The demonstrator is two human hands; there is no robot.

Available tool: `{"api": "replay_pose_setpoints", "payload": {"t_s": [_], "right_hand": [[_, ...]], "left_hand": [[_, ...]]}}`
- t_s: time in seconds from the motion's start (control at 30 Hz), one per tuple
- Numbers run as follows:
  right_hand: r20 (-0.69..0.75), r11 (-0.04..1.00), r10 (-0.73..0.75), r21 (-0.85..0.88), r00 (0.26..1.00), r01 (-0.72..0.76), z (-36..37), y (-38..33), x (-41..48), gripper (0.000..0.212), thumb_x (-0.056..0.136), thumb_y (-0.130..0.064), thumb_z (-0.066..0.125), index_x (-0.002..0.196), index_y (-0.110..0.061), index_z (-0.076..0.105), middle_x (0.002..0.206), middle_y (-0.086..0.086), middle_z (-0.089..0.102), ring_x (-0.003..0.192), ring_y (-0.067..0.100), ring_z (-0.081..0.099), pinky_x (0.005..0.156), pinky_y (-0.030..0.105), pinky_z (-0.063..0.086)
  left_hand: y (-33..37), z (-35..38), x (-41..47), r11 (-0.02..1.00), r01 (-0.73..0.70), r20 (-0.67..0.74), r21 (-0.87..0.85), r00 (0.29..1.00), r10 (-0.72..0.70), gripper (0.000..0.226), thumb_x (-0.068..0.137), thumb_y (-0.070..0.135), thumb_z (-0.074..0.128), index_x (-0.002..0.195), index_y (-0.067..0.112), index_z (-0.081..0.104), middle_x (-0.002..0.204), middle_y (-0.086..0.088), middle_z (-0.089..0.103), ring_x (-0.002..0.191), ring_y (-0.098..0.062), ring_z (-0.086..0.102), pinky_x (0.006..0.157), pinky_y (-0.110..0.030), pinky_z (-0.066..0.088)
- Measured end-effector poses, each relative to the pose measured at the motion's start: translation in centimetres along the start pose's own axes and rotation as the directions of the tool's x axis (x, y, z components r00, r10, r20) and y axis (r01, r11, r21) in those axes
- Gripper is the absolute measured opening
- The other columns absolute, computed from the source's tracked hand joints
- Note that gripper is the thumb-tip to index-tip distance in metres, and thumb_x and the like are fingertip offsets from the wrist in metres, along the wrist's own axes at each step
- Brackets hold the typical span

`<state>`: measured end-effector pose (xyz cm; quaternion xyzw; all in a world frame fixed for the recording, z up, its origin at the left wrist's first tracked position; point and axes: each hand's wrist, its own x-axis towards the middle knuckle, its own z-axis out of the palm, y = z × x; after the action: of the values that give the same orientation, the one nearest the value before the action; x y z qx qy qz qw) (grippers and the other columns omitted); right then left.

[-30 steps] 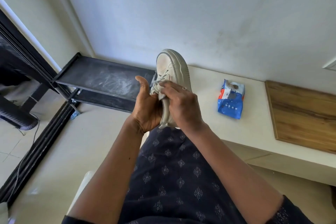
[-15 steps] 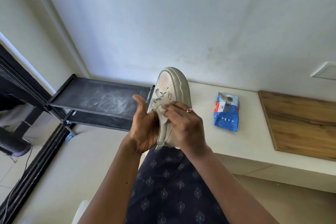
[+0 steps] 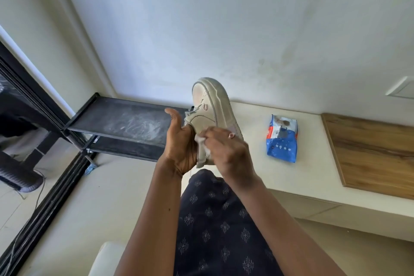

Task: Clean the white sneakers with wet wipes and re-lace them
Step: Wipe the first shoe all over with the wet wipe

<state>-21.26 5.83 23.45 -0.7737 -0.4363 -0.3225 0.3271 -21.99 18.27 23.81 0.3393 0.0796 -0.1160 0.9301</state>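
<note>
Sneaker [image 3: 212,105]: one in view, held toe-up in the air by the left end of the table [image 3: 253,123], its side turned out for rubbing.
Left hand [image 3: 181,148]: grips its heel end, thumb raised, likely to steady it.
Right hand [image 3: 228,154]: fingers curled round one wet wipe [image 3: 201,141], pressing it to the upper.
Wipes packet [image 3: 281,139]: one, lying on the table, handy for a refill.
</note>
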Motion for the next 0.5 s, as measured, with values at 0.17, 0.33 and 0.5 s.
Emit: {"api": "replay_pose_setpoints", "payload": {"t_s": [0.17, 0.33, 0.5], "right_hand": [[-0.084, 0.991, 0.121, -0.040, 0.989, -0.125, -0.3, 0.1, 1.8, 0.013, 0.070, 0.016, 0.067, 0.075, 0.004, 0.069, 0.086, 0.012, 0.071, 0.086, 0.023, 0.068, 0.081, 0.024, 0.050], [0.010, 0.994, -0.101, 0.036, 0.995, 0.100, 0.2, -1.0, -2.0, 0.008, 0.079, 0.011, 0.067, 0.080, 0.003, 0.071, 0.088, 0.013, 0.071, 0.089, 0.023, 0.067, 0.085, 0.029, 0.053], [0.091, 0.976, -0.218, 0.019, 0.972, 0.217, 0.4, -0.4, -4.5, 0.007, 0.082, 0.006, 0.068, 0.077, 0.003, 0.072, 0.089, 0.013, 0.071, 0.089, 0.023, 0.067, 0.080, 0.032, 0.055]], "left_hand": [[1.0, 1.4, 0.1, 0.999, -0.026, 0.006, 0.046, 1.000, 0.026, 0.101, 0.077, 0.083, 0.008, 0.127, 0.008, 0.054, 0.114, -0.018, 0.062, 0.099, -0.030, 0.064, 0.079, -0.039, 0.057], [-0.1, -0.8, -0.1, 0.998, -0.031, -0.083, 0.055, 0.996, 0.036, 0.105, 0.075, 0.086, 0.008, 0.127, 0.007, 0.055, 0.113, -0.018, 0.064, 0.095, -0.029, 0.064, 0.081, -0.033, 0.053], [-2.5, -2.6, -0.2, 0.998, -0.008, -0.089, 0.064, 0.996, 0.013, 0.109, 0.071, 0.090, 0.014, 0.130, 0.008, 0.055, 0.118, -0.021, 0.057, 0.091, -0.028, 0.056, 0.059, -0.023, 0.042]]}}
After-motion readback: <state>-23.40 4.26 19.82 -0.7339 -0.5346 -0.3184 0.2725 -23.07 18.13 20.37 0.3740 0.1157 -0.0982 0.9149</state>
